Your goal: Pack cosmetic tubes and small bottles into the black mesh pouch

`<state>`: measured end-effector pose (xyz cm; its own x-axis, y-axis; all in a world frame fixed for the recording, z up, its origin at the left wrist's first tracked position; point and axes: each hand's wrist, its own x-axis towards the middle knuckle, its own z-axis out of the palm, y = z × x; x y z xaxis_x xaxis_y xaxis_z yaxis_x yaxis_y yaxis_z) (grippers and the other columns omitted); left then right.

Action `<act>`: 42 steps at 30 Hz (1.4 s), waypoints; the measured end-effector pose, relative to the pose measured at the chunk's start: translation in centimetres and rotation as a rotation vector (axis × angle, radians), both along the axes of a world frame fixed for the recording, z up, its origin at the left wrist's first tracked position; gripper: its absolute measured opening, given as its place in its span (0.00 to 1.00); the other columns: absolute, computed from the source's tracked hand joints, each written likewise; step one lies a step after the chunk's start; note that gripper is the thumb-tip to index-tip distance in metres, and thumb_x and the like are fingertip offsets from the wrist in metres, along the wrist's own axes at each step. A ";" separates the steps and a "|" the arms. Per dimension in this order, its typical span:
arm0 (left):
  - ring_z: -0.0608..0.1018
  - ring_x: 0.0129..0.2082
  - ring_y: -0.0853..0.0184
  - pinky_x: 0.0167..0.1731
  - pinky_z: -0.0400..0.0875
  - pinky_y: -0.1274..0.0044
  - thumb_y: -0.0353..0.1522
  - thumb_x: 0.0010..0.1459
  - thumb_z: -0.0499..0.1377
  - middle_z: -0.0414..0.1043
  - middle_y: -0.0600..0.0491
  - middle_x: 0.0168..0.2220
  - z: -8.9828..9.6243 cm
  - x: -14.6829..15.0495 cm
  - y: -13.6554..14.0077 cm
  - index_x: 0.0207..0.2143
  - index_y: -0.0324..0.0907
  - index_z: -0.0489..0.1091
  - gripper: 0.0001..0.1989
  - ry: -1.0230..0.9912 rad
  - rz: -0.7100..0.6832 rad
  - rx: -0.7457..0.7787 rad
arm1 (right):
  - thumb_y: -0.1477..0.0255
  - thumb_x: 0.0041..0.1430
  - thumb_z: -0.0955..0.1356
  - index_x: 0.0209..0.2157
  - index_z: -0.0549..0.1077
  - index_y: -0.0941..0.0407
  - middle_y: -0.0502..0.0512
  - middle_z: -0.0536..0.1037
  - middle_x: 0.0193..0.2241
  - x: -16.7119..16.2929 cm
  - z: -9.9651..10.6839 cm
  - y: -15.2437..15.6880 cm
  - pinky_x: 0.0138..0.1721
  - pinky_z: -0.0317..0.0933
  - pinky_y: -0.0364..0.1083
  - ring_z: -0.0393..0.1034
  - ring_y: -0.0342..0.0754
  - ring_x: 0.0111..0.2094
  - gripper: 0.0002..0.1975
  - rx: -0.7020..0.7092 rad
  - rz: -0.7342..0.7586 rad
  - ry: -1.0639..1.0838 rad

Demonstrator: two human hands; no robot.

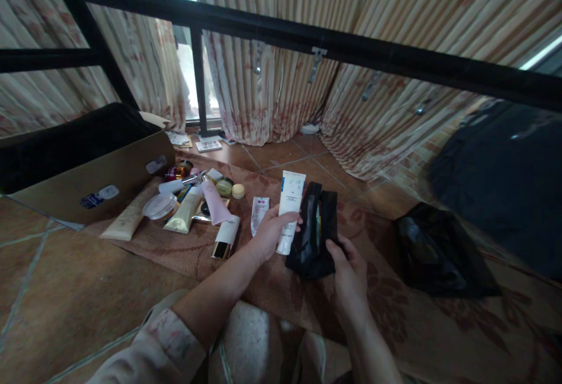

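A white cosmetic tube (291, 192) is gripped upright by my left hand (273, 232), its fingers wrapped round the lower half. Just right of it lies a black pouch (311, 255) with a long opening along its top, where a sliver of green and white shows inside. My right hand (349, 264) holds the pouch's right side, thumb on top. Behind my left wrist a small white and purple sachet (259, 213) rests on the brown mat (263, 273). What else the pouch contains is hidden.
Left on the mat lie a pink tube (215, 202), a gold tube (184, 211), a beige tube (132, 214), a round clear-lidded jar (158, 205), a white bottle (226, 236) and several small jars. A cardboard box (118, 179) stands far left, another black bag (439, 255) right. A black metal rail (281, 24) crosses ahead.
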<state>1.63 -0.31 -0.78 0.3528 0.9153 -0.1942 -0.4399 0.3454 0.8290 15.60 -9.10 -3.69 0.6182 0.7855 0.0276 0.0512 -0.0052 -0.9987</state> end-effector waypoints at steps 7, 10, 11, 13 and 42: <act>0.72 0.20 0.73 0.23 0.65 0.80 0.36 0.44 0.65 0.73 0.54 0.24 0.0 0.1 -0.1 0.31 0.37 0.71 0.13 -0.019 0.010 -0.019 | 0.61 0.48 0.71 0.42 0.77 0.56 0.54 0.81 0.38 0.0 -0.1 0.0 0.42 0.65 0.48 0.74 0.51 0.38 0.20 0.000 -0.003 0.050; 0.73 0.20 0.72 0.24 0.66 0.80 0.38 0.44 0.65 0.73 0.53 0.24 0.0 0.0 0.0 0.32 0.37 0.71 0.15 -0.026 0.013 -0.020 | 0.61 0.49 0.71 0.43 0.77 0.56 0.54 0.80 0.38 0.0 0.0 0.0 0.42 0.65 0.49 0.74 0.51 0.39 0.20 0.002 -0.003 0.041; 0.72 0.20 0.72 0.24 0.66 0.80 0.39 0.44 0.66 0.73 0.53 0.24 0.0 0.0 0.0 0.32 0.37 0.72 0.16 -0.029 0.013 -0.020 | 0.61 0.49 0.71 0.43 0.77 0.56 0.55 0.80 0.38 0.0 0.0 0.0 0.43 0.65 0.49 0.74 0.51 0.39 0.20 0.002 -0.002 0.033; 0.72 0.20 0.72 0.23 0.65 0.80 0.39 0.44 0.66 0.73 0.53 0.24 -0.1 0.0 0.0 0.33 0.37 0.72 0.17 -0.033 0.014 -0.019 | 0.61 0.49 0.71 0.43 0.77 0.57 0.55 0.80 0.39 0.0 0.0 0.0 0.44 0.65 0.50 0.73 0.52 0.40 0.20 0.006 0.000 0.024; 0.72 0.19 0.71 0.20 0.64 0.81 0.47 0.59 0.50 0.74 0.49 0.24 0.3 -0.1 0.2 0.38 0.35 0.75 0.25 -0.120 -0.044 -0.103 | 0.61 0.48 0.71 0.41 0.77 0.56 0.54 0.80 0.38 -0.1 0.4 0.0 0.43 0.64 0.49 0.73 0.51 0.40 0.19 -0.006 -0.009 0.029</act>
<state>1.53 -0.08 -0.48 0.4181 0.8762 -0.2398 -0.5168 0.4466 0.7304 15.48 -9.15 -3.29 0.6260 0.7798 0.0047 0.0217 -0.0114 -0.9997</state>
